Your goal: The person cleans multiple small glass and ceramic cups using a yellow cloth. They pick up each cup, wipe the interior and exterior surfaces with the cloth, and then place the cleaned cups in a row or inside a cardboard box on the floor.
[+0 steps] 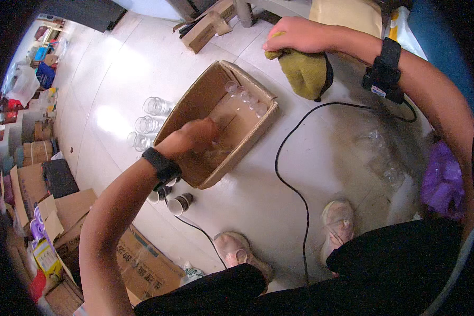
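Note:
My left hand (197, 136) reaches into an open cardboard box (256, 122) on the floor, blurred by motion; whether it holds something is hidden. Several small clear round items (245, 96) lie along the box's far inner side. My right hand (292, 35) grips an olive-green cloth (304, 73), which hangs down against something dark, to the right of the box. Clear glass jars (148, 124) stand on the floor left of the box. Dark cups with pale rims (180, 204) stand near its lower corner, partly behind my left wrist.
Black cables (277, 162) cross the tiled floor near my shoes (339, 221). Cardboard boxes (146, 268) and mixed goods line the left side. A purple bag (442, 179) is at the right, with clear plastic (393, 175) nearby. A flattened carton piece (205, 31) lies beyond the box.

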A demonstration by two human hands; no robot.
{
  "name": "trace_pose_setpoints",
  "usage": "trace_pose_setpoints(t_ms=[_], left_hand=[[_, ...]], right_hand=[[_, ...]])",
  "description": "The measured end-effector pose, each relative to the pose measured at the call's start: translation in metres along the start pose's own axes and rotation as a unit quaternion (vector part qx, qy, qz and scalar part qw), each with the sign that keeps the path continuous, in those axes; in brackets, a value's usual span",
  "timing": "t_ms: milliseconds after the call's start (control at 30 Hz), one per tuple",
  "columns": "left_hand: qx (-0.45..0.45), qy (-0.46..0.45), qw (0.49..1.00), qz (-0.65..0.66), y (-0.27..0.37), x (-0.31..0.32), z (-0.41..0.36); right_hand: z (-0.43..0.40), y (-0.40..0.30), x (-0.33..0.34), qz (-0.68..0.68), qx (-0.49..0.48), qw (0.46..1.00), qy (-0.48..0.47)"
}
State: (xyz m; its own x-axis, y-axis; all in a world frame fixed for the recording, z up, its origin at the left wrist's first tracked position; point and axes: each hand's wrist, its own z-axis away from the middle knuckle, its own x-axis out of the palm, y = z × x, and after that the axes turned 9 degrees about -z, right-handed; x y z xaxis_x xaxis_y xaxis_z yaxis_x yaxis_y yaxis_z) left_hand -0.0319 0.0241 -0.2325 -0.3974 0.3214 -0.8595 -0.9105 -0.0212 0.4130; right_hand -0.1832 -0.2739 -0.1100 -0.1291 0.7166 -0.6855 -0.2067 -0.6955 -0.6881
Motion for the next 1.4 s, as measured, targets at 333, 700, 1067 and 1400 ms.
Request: trace_pose_setpoints(t_ms=[333, 700, 1067, 1400], left_hand=[[-0.007, -0.085, 0.967, -0.242, 0.016, -0.002, -0.016], [-0.004, -0.033, 0.958, -0.286, -0.014, 0.04, -0.033], [-0.174, 0.02, 0.982, 0.065, 0.072, -0.178, 0.018], [-0.25, 0.264, 0.725, 0.584, 0.127, -0.124, 0.049]], right_hand=[[-0.008, -0.015, 0.008, -0.075, -0.019, 0.997, 0.021], [0.001, -0.039, -0.004, -0.13, 0.022, 0.991, -0.025], [0.035, -0.091, -0.019, -0.171, 0.037, 0.984, -0.031], [0.077, -0.112, 0.027, -0.267, 0.006, 0.939, 0.216]])
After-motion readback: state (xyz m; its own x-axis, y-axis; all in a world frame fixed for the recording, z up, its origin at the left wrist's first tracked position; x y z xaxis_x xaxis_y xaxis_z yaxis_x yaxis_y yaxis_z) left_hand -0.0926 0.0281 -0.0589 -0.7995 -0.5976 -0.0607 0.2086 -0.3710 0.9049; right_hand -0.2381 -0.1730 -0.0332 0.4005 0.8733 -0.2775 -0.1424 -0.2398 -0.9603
